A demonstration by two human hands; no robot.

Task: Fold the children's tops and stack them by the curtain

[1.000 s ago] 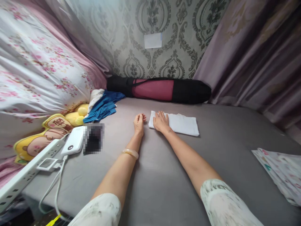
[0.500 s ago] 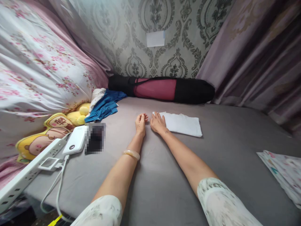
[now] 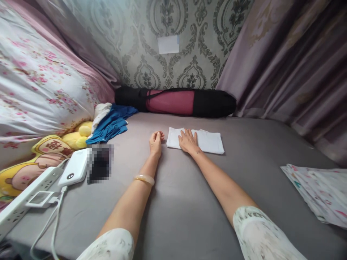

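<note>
A white folded cloth (image 3: pixel 208 141) lies flat in a long rectangle on the grey bed sheet (image 3: pixel 173 202). My right hand (image 3: pixel 189 141) rests on it left of its middle, palm down with fingers spread, hiding a part of it. Just off the cloth's left end, my left hand (image 3: pixel 156 142) stands on its edge on the sheet. Its fingers are curled in, and nothing shows in them. A pale bangle (image 3: pixel 144 179) circles the left forearm.
A long black and pink bag (image 3: pixel 170 102) lies along the wall. At left are a blue garment (image 3: pixel 108 126), a yellow plush toy (image 3: pixel 27 169), a white power bank (image 3: pixel 73 168), a power strip (image 3: pixel 24 200) with cables, and a blurred dark object (image 3: pixel 99 164). Folded patterned fabric (image 3: pixel 320 191) lies at right.
My right hand has slid rightward from the cloth's left end toward its middle, uncovering that end. The left hand keeps its curl. The whole view has turned slightly right.
</note>
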